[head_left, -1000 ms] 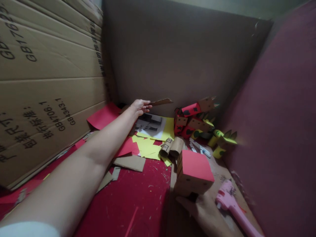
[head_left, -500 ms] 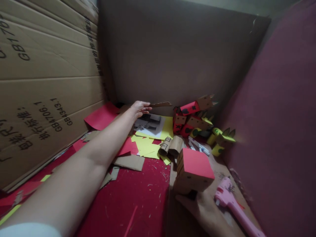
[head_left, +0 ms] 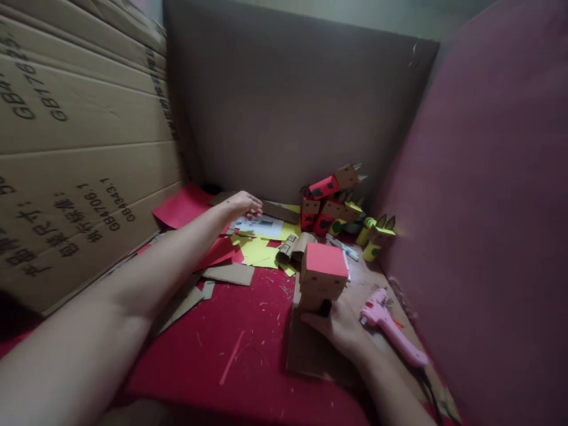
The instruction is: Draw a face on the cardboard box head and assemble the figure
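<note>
My left hand (head_left: 247, 205) is reached out at the back, its fingers loosely bent and apart. A brown cardboard strip (head_left: 282, 212) lies flat by its fingertips, over yellow paper and a printed sheet (head_left: 266, 227). My right hand (head_left: 339, 325) is closed round the lower part of a cardboard box figure (head_left: 323, 278) with a red top and small dark dots on its front. The figure stands upright at the near end of the cardboard base. Part of the right fingers is hidden behind it.
A pink glue gun (head_left: 390, 328) lies right of my right hand. Behind stand red figures (head_left: 322, 216), a yellow figure (head_left: 373, 248), markers (head_left: 344, 245) and cardboard tubes (head_left: 287, 248). A big carton wall (head_left: 89, 148) rises at left.
The strip at my left fingertips has gone from raised and edge-on to lying flat, and those fingers have let it go. My right hand still holds the figure; the view has shifted.
</note>
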The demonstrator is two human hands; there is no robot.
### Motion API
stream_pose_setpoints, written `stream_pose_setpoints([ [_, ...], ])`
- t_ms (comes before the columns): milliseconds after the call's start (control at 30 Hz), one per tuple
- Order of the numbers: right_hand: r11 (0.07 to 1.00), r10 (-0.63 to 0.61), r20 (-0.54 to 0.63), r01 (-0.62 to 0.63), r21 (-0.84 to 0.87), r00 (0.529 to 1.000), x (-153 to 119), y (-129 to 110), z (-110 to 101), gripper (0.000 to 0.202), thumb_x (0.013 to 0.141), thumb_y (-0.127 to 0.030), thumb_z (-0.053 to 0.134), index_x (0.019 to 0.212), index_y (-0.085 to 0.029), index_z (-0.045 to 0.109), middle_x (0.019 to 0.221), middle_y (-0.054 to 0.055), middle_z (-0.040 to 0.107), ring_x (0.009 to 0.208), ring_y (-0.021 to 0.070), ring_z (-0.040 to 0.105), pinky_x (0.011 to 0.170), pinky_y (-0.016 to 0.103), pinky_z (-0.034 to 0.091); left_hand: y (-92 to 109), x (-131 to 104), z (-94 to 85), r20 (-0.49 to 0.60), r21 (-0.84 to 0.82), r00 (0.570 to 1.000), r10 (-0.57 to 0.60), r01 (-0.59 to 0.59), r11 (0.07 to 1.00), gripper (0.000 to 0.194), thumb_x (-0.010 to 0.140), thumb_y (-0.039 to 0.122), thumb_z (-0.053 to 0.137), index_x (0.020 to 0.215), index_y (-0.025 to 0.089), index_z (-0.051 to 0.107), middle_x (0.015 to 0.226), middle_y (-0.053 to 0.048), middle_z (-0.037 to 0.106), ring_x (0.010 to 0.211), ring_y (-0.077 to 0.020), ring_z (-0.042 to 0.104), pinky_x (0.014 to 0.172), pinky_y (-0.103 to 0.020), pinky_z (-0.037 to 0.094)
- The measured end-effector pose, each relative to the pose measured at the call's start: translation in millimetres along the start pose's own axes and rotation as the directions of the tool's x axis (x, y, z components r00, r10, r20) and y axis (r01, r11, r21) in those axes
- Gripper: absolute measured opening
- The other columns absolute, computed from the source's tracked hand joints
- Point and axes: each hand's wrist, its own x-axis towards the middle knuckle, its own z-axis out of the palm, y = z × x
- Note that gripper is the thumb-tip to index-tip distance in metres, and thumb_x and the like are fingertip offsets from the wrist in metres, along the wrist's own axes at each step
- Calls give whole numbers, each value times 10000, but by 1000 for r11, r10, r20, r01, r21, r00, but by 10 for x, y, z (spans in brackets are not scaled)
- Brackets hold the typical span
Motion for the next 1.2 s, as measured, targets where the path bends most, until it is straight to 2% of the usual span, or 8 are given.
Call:
stream_pose_setpoints([
  [100, 999, -44, -5, 44, 4, 999, 18, -3, -6, 495, 647, -226, 727, 1127, -189, 614, 1163, 90, 661, 1094, 324, 603, 959, 494, 479, -172, -341, 134, -2, 102, 1000, 26, -26, 994, 257, 947, 314, 607, 1152, 159, 614, 1128, -80, 653, 934, -194, 657, 787, -376, 581],
  [233, 995, -100, -20, 100, 6, 995, 31, -3, -14, 571, 628, -232, 755, 1170, -176, 584, 1171, 93, 656, 1116, 327, 595, 970, 486, 472, -536, -776, 361, -2, 279, 996, 86, -82, 957, 264, 956, 328, 591, 1159, 160, 614, 1145, -83, 650, 941, -192, 656, 805, -384, 579],
  [367, 989, -150, -28, 149, -6, 988, 38, 18, -16, 608, 629, -251, 774, 1196, -180, 565, 1250, 104, 615, 1188, 330, 548, 1035, 492, 420, -755, -1011, 490, -10, 469, 975, 221, -191, 863, 253, 954, 339, 589, 1148, 182, 632, 1201, -82, 638, 1006, -214, 641, 851, -397, 565],
  [533, 985, -174, -26, 173, -8, 984, 59, 56, -23, 600, 645, -266, 781, 1196, -171, 565, 1261, 110, 604, 1190, 317, 542, 1033, 482, 419, -806, -1109, 529, 105, 656, 937, 333, -317, 685, 233, 957, 332, 585, 1149, 208, 632, 1242, -86, 622, 1075, -219, 620, 919, -419, 536],
  [700, 980, -196, -15, 196, 12, 980, 69, 88, -37, 532, 668, -256, 765, 1167, -172, 602, 1210, 93, 628, 1148, 289, 575, 1005, 445, 439, -856, -1121, 536, 228, 771, 922, 313, -367, 520, 269, 951, 335, 596, 1185, 202, 614, 1237, -88, 620, 1057, -221, 629, 893, -416, 548],
  [867, 975, -223, -24, 223, 6, 975, 91, 122, -35, 518, 649, -265, 782, 1136, -182, 627, 1175, 79, 645, 1168, 305, 553, 1033, 473, 405, -860, -1111, 520, 287, 850, 914, 286, -381, 365, 277, 953, 342, 591, 1183, 188, 612, 1222, -90, 626, 1047, -222, 632, 892, -427, 548],
  [1033, 979, -203, -39, 203, 7, 978, 114, 172, -27, 565, 633, -285, 788, 1158, -182, 608, 1204, 95, 622, 1150, 310, 555, 1004, 466, 430, -828, -1139, 534, 301, 885, 918, 259, -370, 282, 324, 949, 348, 598, 1210, 157, 592, 1213, -96, 626, 1036, -231, 638, 880, -448, 554],
  [1200, 983, -181, -52, 182, 23, 982, 123, 189, -42, 616, 577, -222, 785, 1162, -181, 598, 1183, 89, 625, 1145, 319, 551, 1019, 480, 417, -779, -1195, 554, 298, 893, 926, 232, -357, 274, 325, 949, 347, 597, 1214, 159, 591, 1214, -96, 625, 1032, -229, 639, 873, -443, 557],
])
